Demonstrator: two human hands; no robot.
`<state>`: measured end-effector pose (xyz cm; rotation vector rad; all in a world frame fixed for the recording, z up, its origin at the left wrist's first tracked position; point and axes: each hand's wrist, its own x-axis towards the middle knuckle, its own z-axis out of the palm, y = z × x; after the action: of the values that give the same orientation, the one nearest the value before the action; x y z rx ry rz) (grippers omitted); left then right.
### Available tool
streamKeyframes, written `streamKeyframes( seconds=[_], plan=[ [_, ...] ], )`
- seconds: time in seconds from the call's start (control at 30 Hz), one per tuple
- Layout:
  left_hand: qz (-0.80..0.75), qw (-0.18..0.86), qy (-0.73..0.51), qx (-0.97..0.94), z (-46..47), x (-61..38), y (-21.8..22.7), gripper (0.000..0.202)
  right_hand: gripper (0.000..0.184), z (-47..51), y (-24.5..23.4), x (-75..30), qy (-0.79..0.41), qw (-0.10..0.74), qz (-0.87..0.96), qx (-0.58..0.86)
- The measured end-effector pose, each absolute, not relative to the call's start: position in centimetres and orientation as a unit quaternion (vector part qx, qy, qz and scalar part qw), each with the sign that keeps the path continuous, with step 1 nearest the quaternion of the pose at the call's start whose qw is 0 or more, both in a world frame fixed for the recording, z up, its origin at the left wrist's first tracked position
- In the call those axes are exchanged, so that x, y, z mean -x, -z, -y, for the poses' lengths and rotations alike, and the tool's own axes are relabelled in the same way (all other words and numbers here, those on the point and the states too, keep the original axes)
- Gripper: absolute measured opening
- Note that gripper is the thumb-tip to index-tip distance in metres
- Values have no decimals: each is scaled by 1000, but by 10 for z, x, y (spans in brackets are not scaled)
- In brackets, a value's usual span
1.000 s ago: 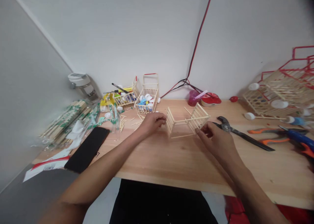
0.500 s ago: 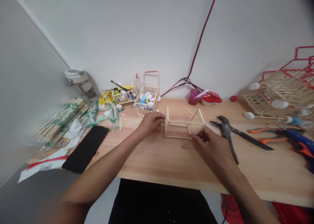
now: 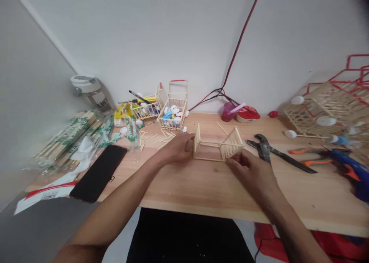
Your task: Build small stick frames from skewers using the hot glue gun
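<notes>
The stick frame (image 3: 216, 148) is pale, matt, unpainted wood, set on a smooth, light-grained wooden surface (image 3: 210, 190); the pliers (image 3: 284, 157) are dull dark steel, the glue gun (image 3: 347, 167) glossy blue plastic with orange trim, the phone (image 3: 98, 173) glossy black, and the wire (image 3: 239, 44) plastic-sheathed red and black.

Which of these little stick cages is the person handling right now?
The stick cage without caps, between the left hand and right hand; the other cage, holding bottle caps, stands farther back, untouched.
</notes>
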<state>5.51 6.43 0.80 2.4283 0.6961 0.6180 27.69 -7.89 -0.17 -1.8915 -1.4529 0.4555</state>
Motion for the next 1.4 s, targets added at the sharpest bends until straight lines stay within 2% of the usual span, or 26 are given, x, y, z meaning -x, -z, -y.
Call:
streamKeyframes(
  seconds=[0.2,0.57,1.03,1.23,1.3,1.4],
  plan=[
    [-320,315,-197,-871,-55,-57,-18,40,20,79,1,-275,-172,350,561,730],
    [-335,347,-205,-852,-45,-58,-21,52,19,78,-3,-271,-153,338,554,745],
    [-303,358,-207,-859,-48,-54,-22,31,19,86,0,-278,-186,348,550,736],
    [-303,361,-229,-852,-68,-45,-7,60,27,112,-4,-287,-116,325,557,756],
    [-348,370,-260,-821,-75,-42,-4,58,32,119,-3,-287,-98,319,572,749],
    [-392,361,-301,-791,-81,-40,-6,38,37,125,-1,-281,-97,325,597,727]
  ],
)
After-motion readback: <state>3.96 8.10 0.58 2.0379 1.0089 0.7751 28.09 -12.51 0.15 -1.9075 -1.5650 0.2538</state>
